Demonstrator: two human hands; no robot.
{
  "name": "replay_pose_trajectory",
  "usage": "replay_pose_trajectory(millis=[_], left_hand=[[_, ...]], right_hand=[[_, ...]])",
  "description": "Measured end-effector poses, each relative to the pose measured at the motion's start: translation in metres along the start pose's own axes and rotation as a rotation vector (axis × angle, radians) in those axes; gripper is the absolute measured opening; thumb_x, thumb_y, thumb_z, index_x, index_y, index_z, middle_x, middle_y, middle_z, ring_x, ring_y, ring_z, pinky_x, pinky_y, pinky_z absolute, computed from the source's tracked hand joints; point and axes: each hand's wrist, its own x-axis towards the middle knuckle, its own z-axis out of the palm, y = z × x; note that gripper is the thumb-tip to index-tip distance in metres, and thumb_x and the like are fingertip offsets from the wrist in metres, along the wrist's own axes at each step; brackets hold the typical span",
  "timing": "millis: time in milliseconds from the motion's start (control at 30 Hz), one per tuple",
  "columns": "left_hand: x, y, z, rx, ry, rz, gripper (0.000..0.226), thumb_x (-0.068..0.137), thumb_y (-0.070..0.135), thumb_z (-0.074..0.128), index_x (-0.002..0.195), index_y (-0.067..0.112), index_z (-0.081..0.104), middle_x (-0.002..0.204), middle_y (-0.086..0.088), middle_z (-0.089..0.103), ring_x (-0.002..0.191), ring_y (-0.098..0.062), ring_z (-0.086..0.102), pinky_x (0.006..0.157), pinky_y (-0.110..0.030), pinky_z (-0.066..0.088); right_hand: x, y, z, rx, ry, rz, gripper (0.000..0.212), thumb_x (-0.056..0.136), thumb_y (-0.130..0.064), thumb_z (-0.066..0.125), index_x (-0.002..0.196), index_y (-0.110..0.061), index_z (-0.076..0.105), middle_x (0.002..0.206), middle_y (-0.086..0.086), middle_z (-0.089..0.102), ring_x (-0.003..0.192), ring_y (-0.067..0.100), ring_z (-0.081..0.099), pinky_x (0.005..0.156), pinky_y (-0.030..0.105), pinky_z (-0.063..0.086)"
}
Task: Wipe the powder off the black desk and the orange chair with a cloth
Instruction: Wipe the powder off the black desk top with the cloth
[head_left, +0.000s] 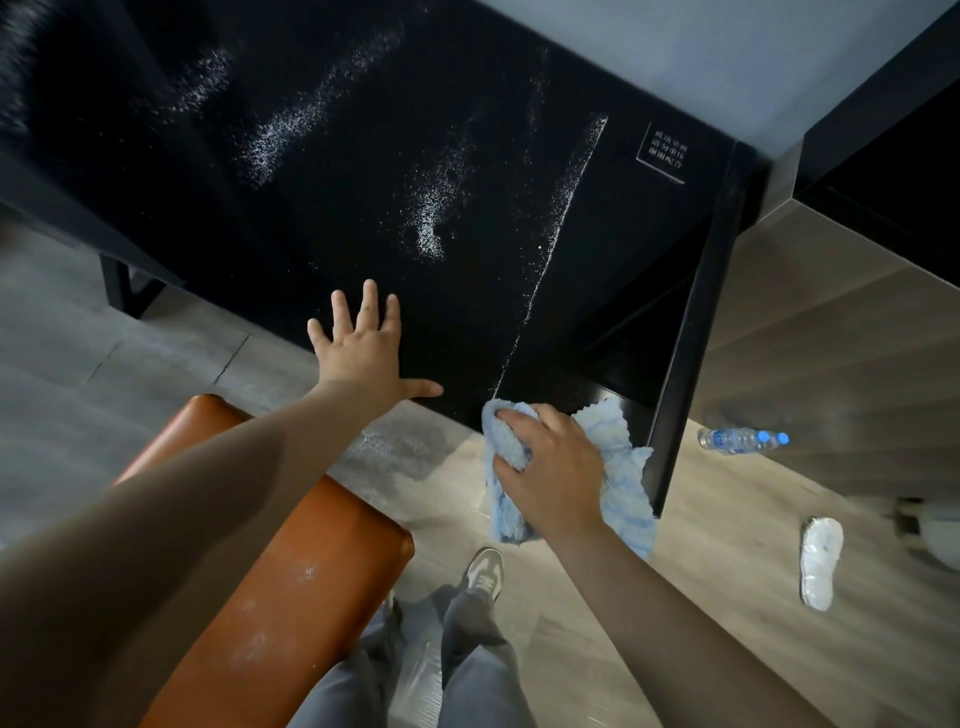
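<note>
The black desk (322, 218) fills the upper half of the view, dusted with white powder (434, 208) in patches and one long thin line running toward its near edge. My left hand (363, 345) lies flat on the desk near that edge, fingers spread, holding nothing. My right hand (550, 467) grips a light blue cloth (626, 483) at the desk's near edge, just below the end of the powder line; part of the cloth hangs off the edge. The orange chair (291, 587) stands at lower left under my left arm, with pale powder smudges on its seat.
A clear water bottle (740, 439) with a blue cap lies on the wooden floor at right. A white slipper (821, 564) lies farther right. The desk's black leg (685, 395) stands just right of the cloth. My legs and a shoe (483, 569) are below.
</note>
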Motion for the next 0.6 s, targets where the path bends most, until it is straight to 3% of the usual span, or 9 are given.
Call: replay_pose_trajectory(millis=[233,400,500,600], left_hand=[[0.0,0.001,-0.001,0.006,-0.002,-0.003,0.124,0.066,0.08,0.058,0.154,0.02,-0.007,0.16,-0.006,-0.018,0.145,-0.039,-0.012,0.115,-0.061,0.008],[0.0,0.001,-0.004,0.016,-0.015,-0.004,0.125,0.066,0.08,0.058,0.154,0.02,-0.007,0.16,-0.006,-0.018,0.146,-0.04,-0.011,0.115,-0.061,0.009],[0.0,0.001,-0.006,0.004,-0.029,-0.001,0.126,0.065,0.079,0.06,0.154,0.019,-0.006,0.16,-0.006,-0.017,0.145,-0.041,-0.01,0.114,-0.062,0.01],[-0.002,0.001,-0.01,0.006,-0.044,0.004,0.126,0.065,0.079,0.061,0.154,0.019,-0.005,0.16,-0.007,-0.017,0.145,-0.041,-0.009,0.114,-0.062,0.012]], right_hand=[[-0.021,-0.01,-0.005,0.049,-0.104,0.071,0.046,0.078,-0.034,0.073,0.122,-0.031,0.065,0.116,-0.006,0.061,0.105,0.018,0.057,0.082,0.029,0.046],[-0.04,-0.019,-0.007,0.103,-0.294,0.151,0.049,0.084,-0.038,0.064,0.132,-0.036,0.056,0.125,-0.01,0.055,0.111,0.014,0.053,0.084,0.023,0.038],[-0.05,-0.023,-0.012,0.175,-0.222,0.213,0.047,0.083,-0.036,0.066,0.129,-0.037,0.059,0.126,-0.012,0.056,0.109,0.013,0.056,0.087,0.024,0.04],[-0.045,-0.027,-0.028,0.235,-0.143,0.244,0.044,0.082,-0.032,0.067,0.126,-0.035,0.063,0.114,-0.013,0.058,0.098,0.011,0.057,0.077,0.022,0.039]])
